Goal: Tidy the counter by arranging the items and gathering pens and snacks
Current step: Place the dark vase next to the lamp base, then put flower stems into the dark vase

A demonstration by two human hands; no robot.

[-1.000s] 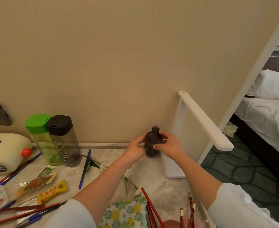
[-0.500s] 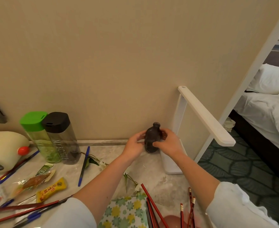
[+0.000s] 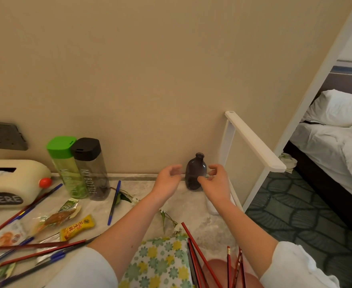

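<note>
Vase (image 3: 196, 173) stands upright at the wall (image 3: 150, 80) between left hand (image 3: 168, 179) and right hand (image 3: 216, 183), both hands loose, gripping nothing.

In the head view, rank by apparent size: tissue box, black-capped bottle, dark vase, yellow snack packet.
1. tissue box, partly cropped
2. black-capped bottle
3. dark vase
4. yellow snack packet

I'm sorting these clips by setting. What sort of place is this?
Most likely a hotel room, or else a bedroom. A bed with white linen stands just past a marble-look counter set against the wall. A white desk lamp stands on the counter, and patterned carpet covers the floor.
</note>
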